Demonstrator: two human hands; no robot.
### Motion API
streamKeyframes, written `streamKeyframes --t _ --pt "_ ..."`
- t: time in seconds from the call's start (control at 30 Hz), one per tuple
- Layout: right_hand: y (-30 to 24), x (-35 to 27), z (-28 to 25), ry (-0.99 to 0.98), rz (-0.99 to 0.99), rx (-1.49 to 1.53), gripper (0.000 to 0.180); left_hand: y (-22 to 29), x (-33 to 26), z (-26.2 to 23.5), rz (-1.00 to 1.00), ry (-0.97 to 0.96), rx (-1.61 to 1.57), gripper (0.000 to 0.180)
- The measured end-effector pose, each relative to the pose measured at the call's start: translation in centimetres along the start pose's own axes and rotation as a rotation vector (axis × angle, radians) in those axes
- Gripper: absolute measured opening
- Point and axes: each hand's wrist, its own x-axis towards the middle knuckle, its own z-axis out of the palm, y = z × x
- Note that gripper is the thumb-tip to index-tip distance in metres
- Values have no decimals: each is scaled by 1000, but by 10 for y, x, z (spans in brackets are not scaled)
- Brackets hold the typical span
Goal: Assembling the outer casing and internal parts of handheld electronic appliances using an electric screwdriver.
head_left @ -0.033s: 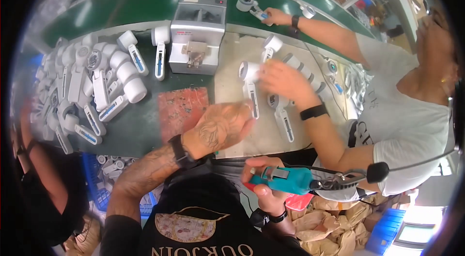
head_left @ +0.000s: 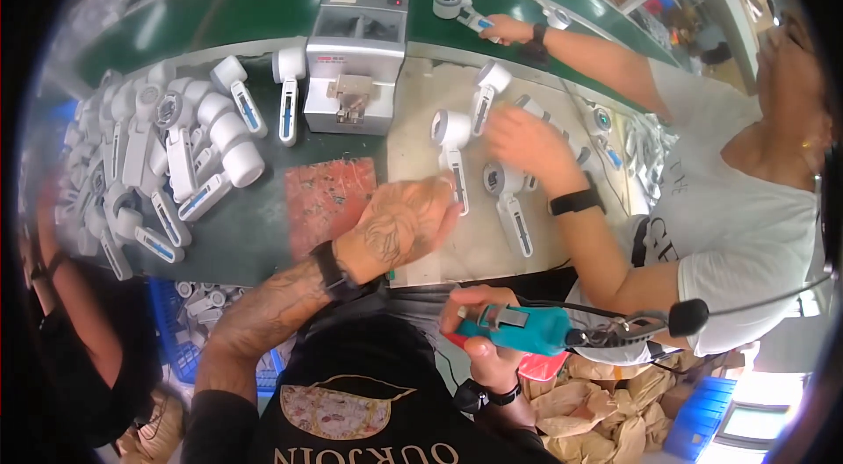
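My right hand is wrapped round a teal electric screwdriver with a metal lever, held sideways above my lap; a coiled cord runs off its right end. Over the bench, my left hand reaches to a white round-headed device with a slotted handle. Its fingertips meet the left side of that handle, and whether they grip it is hidden. Close by on the right lies a similar white device with its head uncovered. Another one rests farther back, beside a co-worker's hand.
A silver screw feeder stands at the back, with a worn red mat before it. Many white devices are heaped at left. A blue crate sits below. The co-worker's other hand holds a device over the green conveyor.
The co-worker's nearer hand has shifted slightly right, uncovering more of the rear device. Their other hand moved a little right too. My hands have barely moved.
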Motion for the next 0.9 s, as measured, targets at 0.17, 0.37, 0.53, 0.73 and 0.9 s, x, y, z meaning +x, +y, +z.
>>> streamKeyframes --t 0.17,0.37,0.53,0.73,0.9 --pt "0 1 1 83 -56 -5 74 -24 36 33 -89 183 274 46" --pt "3 25 11 99 -26 -53 81 -42 39 24 -194 236 119 42" --pt "12 54 14 108 -134 -39 85 -27 -7 -37 -159 235 -146 28" --pt "3 109 34 63 -195 38 84 -68 -57 -75 -273 29 -197 24" --pt "10 196 76 -13 -432 115 58 -85 -69 -57 -10 131 63 41"
